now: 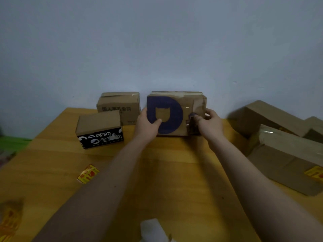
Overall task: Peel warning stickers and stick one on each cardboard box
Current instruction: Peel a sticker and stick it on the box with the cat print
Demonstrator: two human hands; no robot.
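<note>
Landmark: the box with the blue D-shaped print (pixel 175 113), standing on its edge against the wall at the far side of the table (pixel 174 163).
Left hand: your left hand (pixel 147 124) grips that box's left edge, thumb laid across the blue print.
Right hand: your right hand (pixel 208 122) grips its right edge, fingers wrapped round the corner.
Step in hand: as I read it, you are taking up or turning this box so that it can get its sticker; none shows on the face toward you.
Next move: bring the box nearer to you with a flat face up, then free one hand for the loose sticker (pixel 88 174), which lies nearer you and well to the left of the box.
Stickers counted: one loose; one already on the long box (pixel 286 158) to the right, at its near end (pixel 314 172); a blurred yellow-red patch (pixel 10 219) far left, possibly more, though you cannot tell.
Boxes counted: five plain to see: the landmark, the plain box (pixel 119 106) just left of it, the black-banded box (pixel 99 131) in front of that one, the long box, and a leaning box (pixel 267 116) to the right. Another seems to sit at the right edge.
</note>
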